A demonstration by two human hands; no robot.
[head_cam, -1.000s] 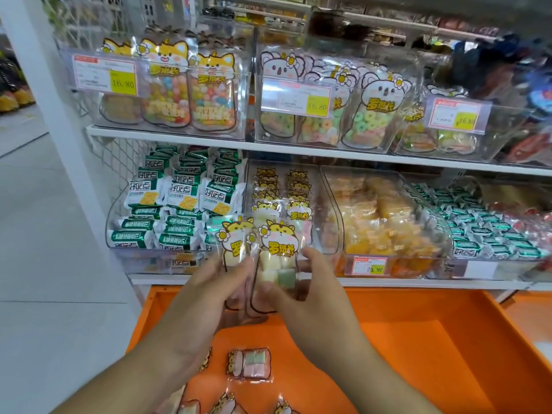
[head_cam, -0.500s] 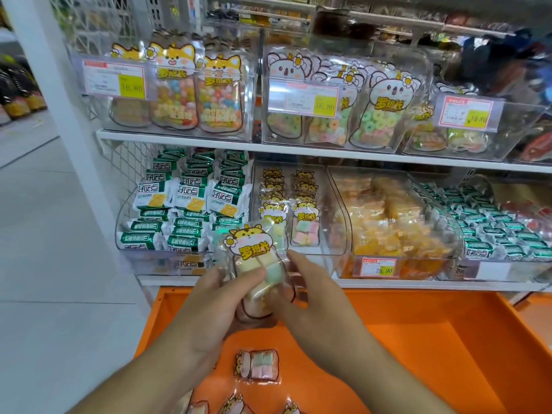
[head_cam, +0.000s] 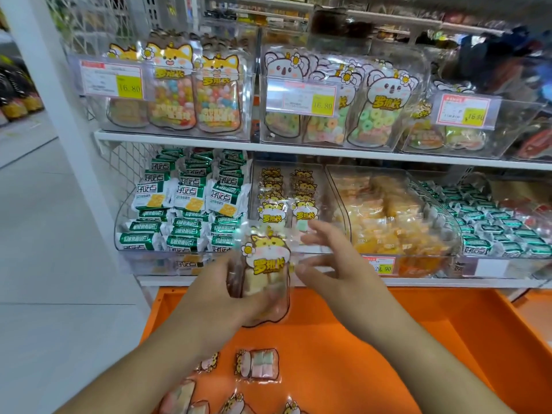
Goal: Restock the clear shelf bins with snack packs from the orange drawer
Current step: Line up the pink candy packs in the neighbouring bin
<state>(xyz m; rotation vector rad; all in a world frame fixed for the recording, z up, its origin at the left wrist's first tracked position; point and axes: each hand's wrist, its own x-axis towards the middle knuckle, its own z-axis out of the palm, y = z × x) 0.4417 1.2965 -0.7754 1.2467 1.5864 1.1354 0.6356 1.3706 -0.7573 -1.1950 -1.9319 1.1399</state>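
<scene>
1. Head view showed the left hand (head_cam: 222, 291) holding one snack pack (head_cam: 264, 276) upright at centre frame, fingers and thumb curled round its lower half; grip closed on the pack, cartoon label facing the camera.
2. Pack was held just in front of the clear bin (head_cam: 298, 204) in the middle of the lower shelf, which already carried two rows of the same cat-label packs standing face-out. Upright hold probably matched that facing, so it could slot in at the front of a row.
3. Right hand (head_cam: 331, 264) sat just right of the pack, fingers spread and fairly straight, holding nothing; grip open. It was blurred, so contact with the pack or the bin front could not be told. Likely there to steady the front row or guide the pack in.
4. Orange drawer (head_cam: 388, 339) stood pulled out below the shelf, filling lower frame. More packs lay flat on its floor at lower centre, one (head_cam: 258, 364) clear, others cut by the bottom edge. Flat and loose, as stock waiting.
5. Neighbouring bins: green-and-white packs (head_cam: 185, 204) to the left, yellow wrapped sweets (head_cam: 385, 216) to the right. Not the target by label match.
6. Judgement: mid-placement, several packs left in the drawer, task partly done.
</scene>
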